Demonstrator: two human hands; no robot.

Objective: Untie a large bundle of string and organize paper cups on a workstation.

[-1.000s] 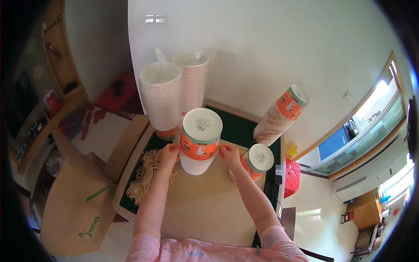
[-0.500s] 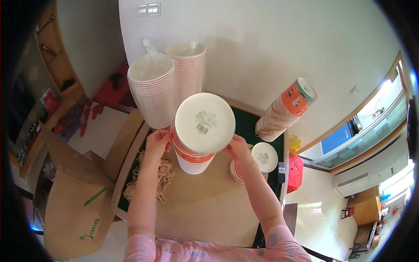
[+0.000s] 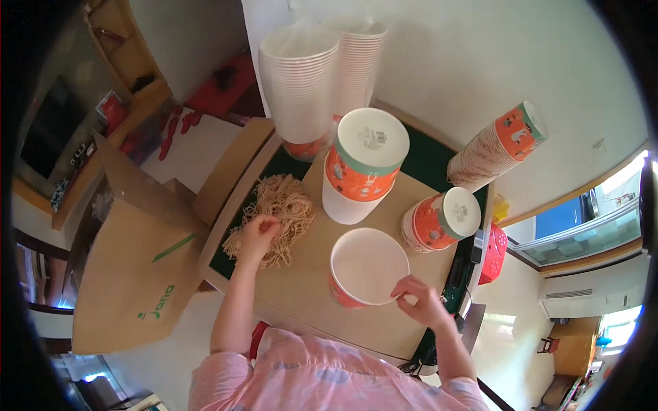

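Observation:
A paper bucket (image 3: 370,266), white inside with an orange printed outside, stands mouth up on the table before me. My right hand (image 3: 419,301) pinches its rim at the near right. To the left lies a tangled heap of beige cord (image 3: 291,205). Over the near part of that heap is my left hand (image 3: 260,236), its fingers curled together; whether a cord is between them is hidden. Behind the upright bucket stands an upside-down bucket (image 3: 363,175) with orange print, on a white one. A shorter upside-down stack (image 3: 439,222) is at the right.
Tall bagged stacks of white buckets (image 3: 301,82) stand against the wall. A tall, leaning stack (image 3: 497,147) is at the back right. An open cardboard box (image 3: 137,274) sits left of the table (image 3: 301,294). A red plastic stool (image 3: 493,253) is beyond the right edge.
Both hands have left the upside-down stack. A bucket now stands mouth up nearer me, with my right hand on its rim. My left hand has moved to the cord heap. The view has shifted.

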